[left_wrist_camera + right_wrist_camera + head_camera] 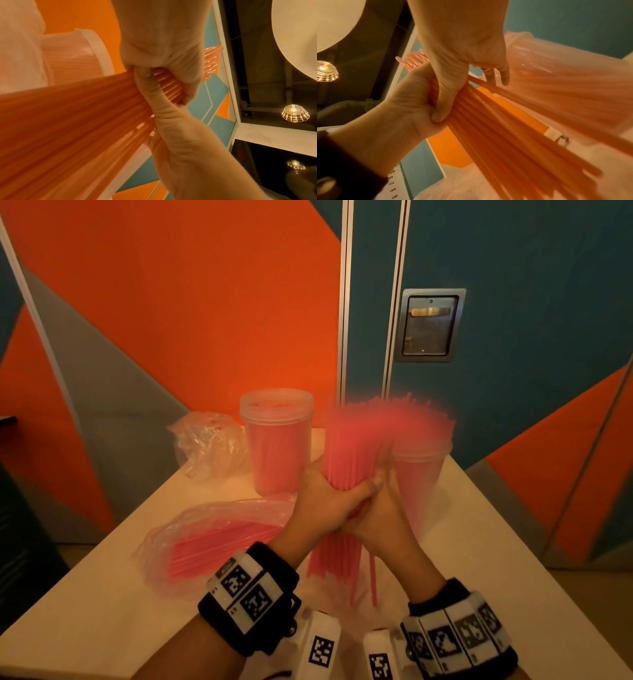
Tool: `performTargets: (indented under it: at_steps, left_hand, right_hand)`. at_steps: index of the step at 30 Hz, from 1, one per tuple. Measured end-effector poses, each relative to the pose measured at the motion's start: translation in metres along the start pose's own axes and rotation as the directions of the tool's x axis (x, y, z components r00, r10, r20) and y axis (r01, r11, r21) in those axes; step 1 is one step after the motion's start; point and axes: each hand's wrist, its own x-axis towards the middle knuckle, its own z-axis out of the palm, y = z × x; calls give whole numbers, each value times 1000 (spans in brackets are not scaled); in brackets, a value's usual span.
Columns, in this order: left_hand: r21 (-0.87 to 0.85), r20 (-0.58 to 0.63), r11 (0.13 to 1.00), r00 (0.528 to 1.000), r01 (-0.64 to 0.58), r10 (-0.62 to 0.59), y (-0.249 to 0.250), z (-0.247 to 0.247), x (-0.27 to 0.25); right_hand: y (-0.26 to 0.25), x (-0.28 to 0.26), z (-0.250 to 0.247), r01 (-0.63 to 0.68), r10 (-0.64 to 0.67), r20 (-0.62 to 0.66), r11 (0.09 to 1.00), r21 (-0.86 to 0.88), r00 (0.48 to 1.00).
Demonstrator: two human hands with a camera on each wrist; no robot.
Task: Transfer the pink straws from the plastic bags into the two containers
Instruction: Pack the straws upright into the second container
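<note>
Both the left hand and right hand grip a straw bundle before the right container, which holds straws, like the straw-packed left container.

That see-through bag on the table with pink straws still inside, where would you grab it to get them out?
I'd judge the clear plastic bag of pink straws is best held at its far, gathered end, near the left clear plastic container, coming from above. The straws lie lengthwise along the white table, so a grip there would likely let them slide out together.
</note>
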Motion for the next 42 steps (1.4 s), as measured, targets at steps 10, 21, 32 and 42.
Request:
performTargets:
  at_steps: [10, 21, 32, 42]
  left_hand:
    - [23, -107, 998, 992, 63, -60, 7, -1, -3]
    - [88, -67, 993, 995, 79, -74, -25, -7, -12]
    - [150, -49, 984, 995, 95, -88, -31, -9, -8]
    - [189, -8, 979, 997, 77, -76, -32, -11, -10]
  right_hand:
    - [12, -27, 18, -211, 165, 212, 953, 216, 963]
    - [28, -40, 43, -313, 283, 181, 935, 168, 942]
    - [-3, 6, -19, -133, 350, 547, 909, -395, 760]
    - [-146, 90, -66, 258, -156, 262, 869, -422, 953]
